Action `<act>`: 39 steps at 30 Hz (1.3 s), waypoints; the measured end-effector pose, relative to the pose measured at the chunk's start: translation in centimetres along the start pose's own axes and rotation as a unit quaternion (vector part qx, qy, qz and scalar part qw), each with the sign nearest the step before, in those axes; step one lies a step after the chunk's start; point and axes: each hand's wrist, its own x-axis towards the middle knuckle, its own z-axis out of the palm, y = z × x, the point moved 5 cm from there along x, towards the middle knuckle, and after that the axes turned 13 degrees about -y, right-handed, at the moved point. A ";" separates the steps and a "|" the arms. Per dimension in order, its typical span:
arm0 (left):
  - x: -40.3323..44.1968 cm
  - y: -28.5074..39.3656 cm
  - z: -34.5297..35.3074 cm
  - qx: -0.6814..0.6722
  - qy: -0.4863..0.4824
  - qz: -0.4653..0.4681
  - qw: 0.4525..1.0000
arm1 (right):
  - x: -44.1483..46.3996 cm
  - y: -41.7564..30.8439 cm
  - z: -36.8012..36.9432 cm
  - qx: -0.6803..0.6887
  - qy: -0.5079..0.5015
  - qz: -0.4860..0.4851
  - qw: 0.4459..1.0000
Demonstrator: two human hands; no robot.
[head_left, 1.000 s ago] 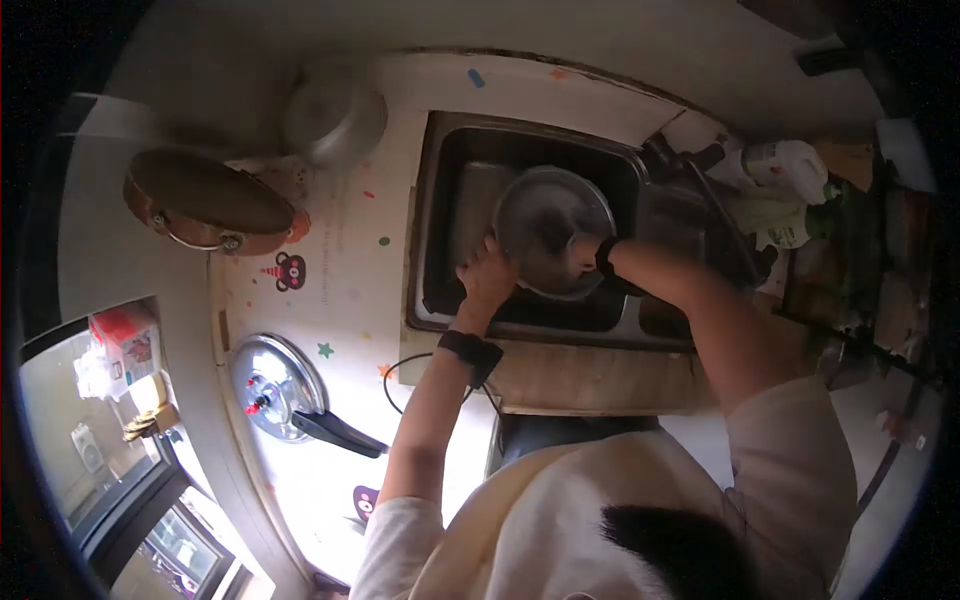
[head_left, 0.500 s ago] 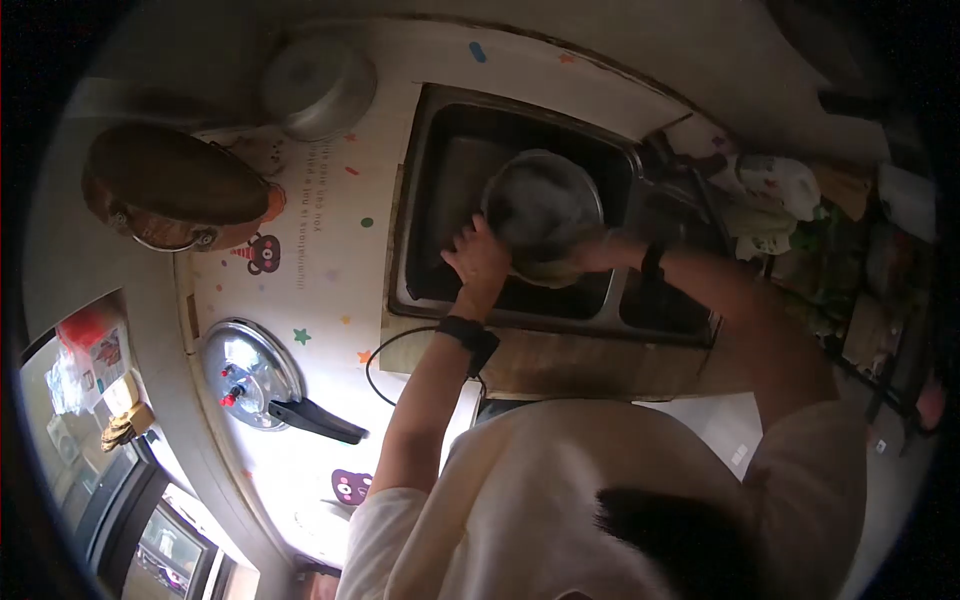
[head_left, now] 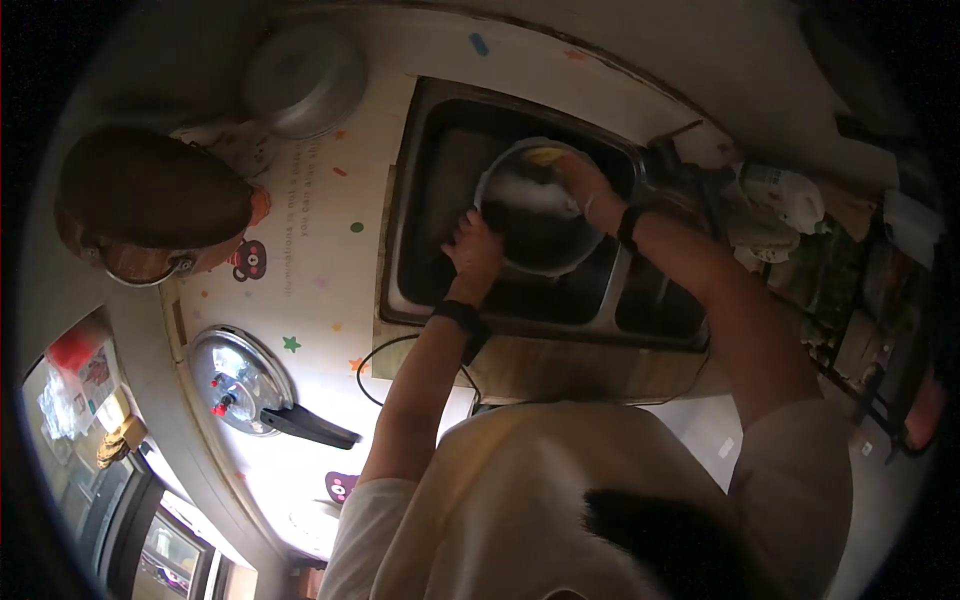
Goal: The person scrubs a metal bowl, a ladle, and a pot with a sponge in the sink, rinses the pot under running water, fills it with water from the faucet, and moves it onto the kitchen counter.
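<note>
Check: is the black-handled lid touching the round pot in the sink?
Apart. The head view shows white counter and sink edge between lid and pot.

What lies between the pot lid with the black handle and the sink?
The head view shows printed stars and part of a black cable there, on the white counter.

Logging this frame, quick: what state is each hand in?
Left hand: at the rim of the pot; grip unclear.
Right hand: inside the pot, by a yellow thing; cannot tell if closed.
</note>
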 end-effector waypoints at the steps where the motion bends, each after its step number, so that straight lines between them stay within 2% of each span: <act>1: 0.1 0.0 0.0 -0.009 -0.001 -0.002 1.000 | -0.4 -0.3 0.5 0.248 0.007 0.023 0.968; 3: 0.2 -0.1 0.0 -0.026 0.002 -0.006 1.000 | 0.2 -3.6 1.9 0.239 -0.094 0.114 0.960; 4: 0.2 -0.1 0.0 -0.028 -0.001 -0.004 1.000 | -0.4 -2.6 0.5 0.334 -0.159 0.065 0.927; 6: 0.1 -0.3 -0.2 -0.030 -0.008 -0.003 1.000 | -2.6 1.4 -5.1 0.507 -0.280 -0.036 0.815; 9: -0.2 -0.5 -0.4 -0.055 -0.034 0.008 0.998 | -2.7 -4.9 -4.9 0.578 -0.303 -0.199 0.731; 15: 1.1 -1.5 1.0 -0.112 -0.099 0.061 0.987 | 3.4 -8.9 -8.2 0.773 -0.137 -0.219 0.579; 16: 1.0 -1.6 0.9 -0.119 -0.102 0.067 0.985 | 5.0 -12.0 -6.0 0.891 0.095 -0.216 0.387; 22: 1.6 -1.9 2.3 -0.101 -0.081 0.088 0.988 | 6.7 -3.8 -3.8 0.943 0.221 0.155 0.197; 24: 1.3 -1.7 1.9 -0.105 -0.082 0.079 0.988 | 7.1 -2.8 -2.3 0.937 0.174 0.192 0.233; 26: 1.3 -1.9 2.5 -0.105 -0.057 0.091 0.989 | 5.0 0.3 -4.3 0.855 0.135 0.259 0.428; 28: 1.2 -1.7 2.5 -0.107 -0.052 0.094 0.988 | 2.6 3.5 -8.2 0.907 0.090 0.154 0.382; 30: 0.9 -1.4 1.7 -0.110 -0.065 0.082 0.988 | 1.9 4.5 -10.4 0.959 0.034 0.110 0.258; 32: 0.6 -1.2 1.2 -0.118 -0.081 0.068 0.987 | 1.6 4.1 -12.2 0.990 -0.033 0.126 0.055; 35: 0.7 -1.3 1.3 -0.114 -0.078 0.074 0.988 | 1.2 2.7 -14.5 0.948 -0.128 0.144 -0.255; 38: 1.1 -1.5 1.8 -0.104 -0.065 0.089 0.988 | 7.0 -4.7 -8.1 0.955 -0.132 0.025 -0.264; 39: 1.2 -1.7 1.9 -0.099 -0.063 0.091 0.989 | 6.9 -3.7 -7.5 0.980 -0.078 0.024 -0.180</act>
